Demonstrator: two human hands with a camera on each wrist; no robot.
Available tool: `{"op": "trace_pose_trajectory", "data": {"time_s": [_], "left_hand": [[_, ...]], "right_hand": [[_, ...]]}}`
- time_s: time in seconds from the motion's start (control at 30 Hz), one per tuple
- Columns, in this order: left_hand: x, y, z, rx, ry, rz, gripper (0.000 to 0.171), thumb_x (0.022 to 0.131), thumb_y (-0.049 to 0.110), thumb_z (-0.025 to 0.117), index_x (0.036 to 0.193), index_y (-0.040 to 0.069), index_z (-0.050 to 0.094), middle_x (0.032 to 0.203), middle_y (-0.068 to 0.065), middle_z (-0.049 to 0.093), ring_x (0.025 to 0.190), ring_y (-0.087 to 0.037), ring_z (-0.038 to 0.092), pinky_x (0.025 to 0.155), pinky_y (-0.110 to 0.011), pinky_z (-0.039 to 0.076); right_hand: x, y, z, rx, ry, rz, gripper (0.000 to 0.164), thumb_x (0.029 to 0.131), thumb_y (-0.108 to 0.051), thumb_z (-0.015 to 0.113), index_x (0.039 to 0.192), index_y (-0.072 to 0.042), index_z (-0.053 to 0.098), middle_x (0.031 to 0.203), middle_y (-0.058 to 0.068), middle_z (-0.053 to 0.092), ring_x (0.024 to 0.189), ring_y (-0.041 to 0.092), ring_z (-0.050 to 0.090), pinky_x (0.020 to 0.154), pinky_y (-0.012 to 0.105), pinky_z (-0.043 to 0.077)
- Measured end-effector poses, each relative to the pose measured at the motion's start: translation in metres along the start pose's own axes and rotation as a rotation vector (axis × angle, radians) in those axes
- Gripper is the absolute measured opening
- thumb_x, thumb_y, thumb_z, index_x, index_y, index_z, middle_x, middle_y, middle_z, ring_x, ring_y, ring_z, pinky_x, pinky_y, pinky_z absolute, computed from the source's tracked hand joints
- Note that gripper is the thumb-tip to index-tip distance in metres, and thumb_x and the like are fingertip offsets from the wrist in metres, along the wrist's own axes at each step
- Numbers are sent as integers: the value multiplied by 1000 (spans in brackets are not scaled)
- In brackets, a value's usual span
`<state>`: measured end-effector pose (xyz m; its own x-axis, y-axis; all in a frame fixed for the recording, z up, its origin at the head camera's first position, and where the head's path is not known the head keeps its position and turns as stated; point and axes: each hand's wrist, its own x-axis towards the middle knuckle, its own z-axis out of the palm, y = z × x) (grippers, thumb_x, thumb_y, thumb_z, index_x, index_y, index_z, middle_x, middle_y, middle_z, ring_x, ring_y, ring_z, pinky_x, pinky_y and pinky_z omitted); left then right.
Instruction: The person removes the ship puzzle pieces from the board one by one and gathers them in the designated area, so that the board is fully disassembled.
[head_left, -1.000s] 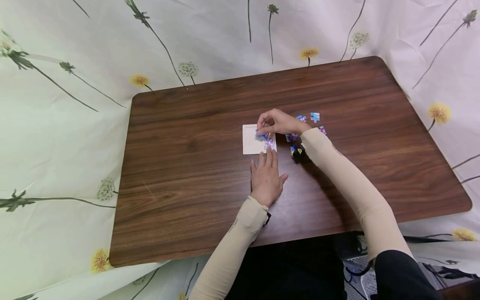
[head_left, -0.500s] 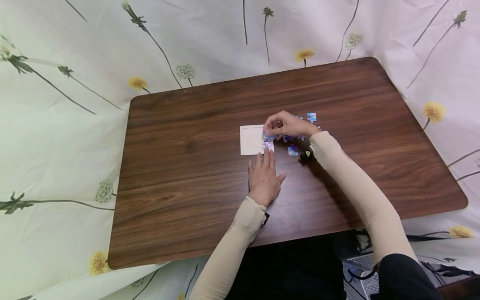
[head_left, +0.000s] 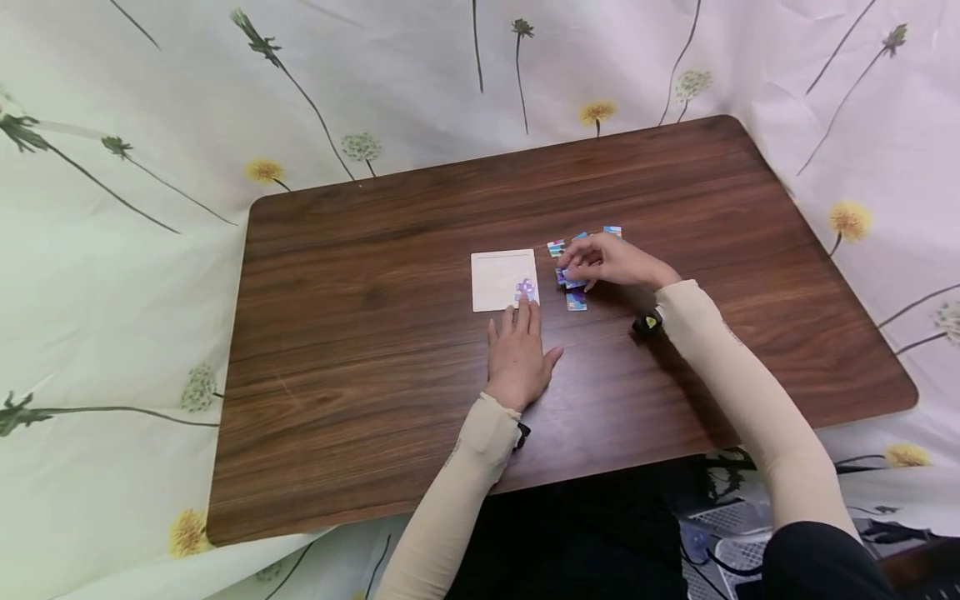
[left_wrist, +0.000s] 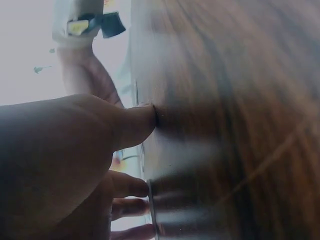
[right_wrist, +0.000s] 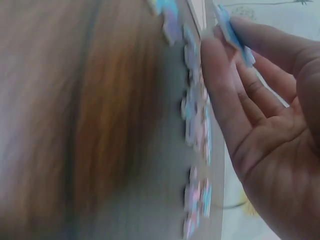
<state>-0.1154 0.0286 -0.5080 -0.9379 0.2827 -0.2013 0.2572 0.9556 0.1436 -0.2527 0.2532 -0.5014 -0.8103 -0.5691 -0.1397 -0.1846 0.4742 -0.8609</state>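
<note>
My right hand (head_left: 611,260) pinches a blue jigsaw piece (right_wrist: 230,31) between thumb and forefinger, over several loose pieces right of the white puzzle tray (head_left: 495,271). In the right wrist view the held piece is tilted on edge, above the table. My left hand (head_left: 517,358) lies flat, fingers straight, fingertips on the tray's near right corner. They touch a purple and blue jigsaw piece (head_left: 526,287) set in that corner. In the left wrist view my thumb (left_wrist: 137,122) rests on the tabletop.
Loose jigsaw pieces lie right of the tray, among them one (head_left: 576,302) nearest me, one (head_left: 555,248) beside the tray's far corner and one (head_left: 612,232) farther off. The brown wooden table (head_left: 360,333) backs onto a white flowered cloth (head_left: 420,83).
My right hand has moved right, off the tray to over the loose pieces, carrying the jigsaw piece. My left hand stays at the tray's corner. The head view has shifted slightly.
</note>
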Motion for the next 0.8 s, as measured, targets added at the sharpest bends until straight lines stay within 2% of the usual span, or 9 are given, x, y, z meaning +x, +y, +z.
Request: {"op": "trace_pose_trajectory", "data": {"time_s": [0.17, 0.33, 0.57, 0.63, 0.8], "left_hand": [[2, -3, 1, -20, 22, 25, 87, 103, 58, 55, 166, 7, 24, 174, -12, 23, 155, -32, 31, 125, -59, 31], [2, -6, 3, -54, 53, 53, 88, 101, 58, 57, 164, 4, 28, 173, -14, 26, 153, -35, 34, 124, -60, 32], [2, -6, 4, -74, 66, 63, 88, 101, 57, 59, 164, 3, 29, 172, -16, 27, 152, -36, 34, 123, -62, 32], [2, -6, 4, -78, 64, 62, 88, 101, 57, 59, 164, 3, 29, 172, -15, 27, 153, -36, 34, 124, -63, 31], [1, -7, 4, -93, 63, 60, 88, 101, 56, 59, 164, 3, 29, 173, -15, 26, 153, -36, 33, 124, -64, 30]], "right_hand": [[-19, 1, -4, -54, 92, 55, 14, 98, -8, 72, 109, 0, 75, 106, 17, 75, 85, 22, 69, 75, 32, 60], [-41, -11, -7, -74, 108, 68, 11, 96, -5, 73, 105, 1, 76, 104, 19, 76, 80, 25, 69, 71, 32, 58], [-46, 23, -7, -45, 111, 103, 13, 97, -13, 75, 106, -4, 75, 97, 16, 75, 78, 29, 69, 67, 36, 60], [-48, 25, -7, -42, 112, 111, 13, 97, -15, 75, 105, -4, 75, 96, 16, 75, 77, 29, 68, 66, 36, 60], [-50, 30, -5, -102, 105, 82, 11, 96, -22, 77, 99, -11, 77, 91, 9, 74, 72, 20, 65, 62, 29, 56]]}}
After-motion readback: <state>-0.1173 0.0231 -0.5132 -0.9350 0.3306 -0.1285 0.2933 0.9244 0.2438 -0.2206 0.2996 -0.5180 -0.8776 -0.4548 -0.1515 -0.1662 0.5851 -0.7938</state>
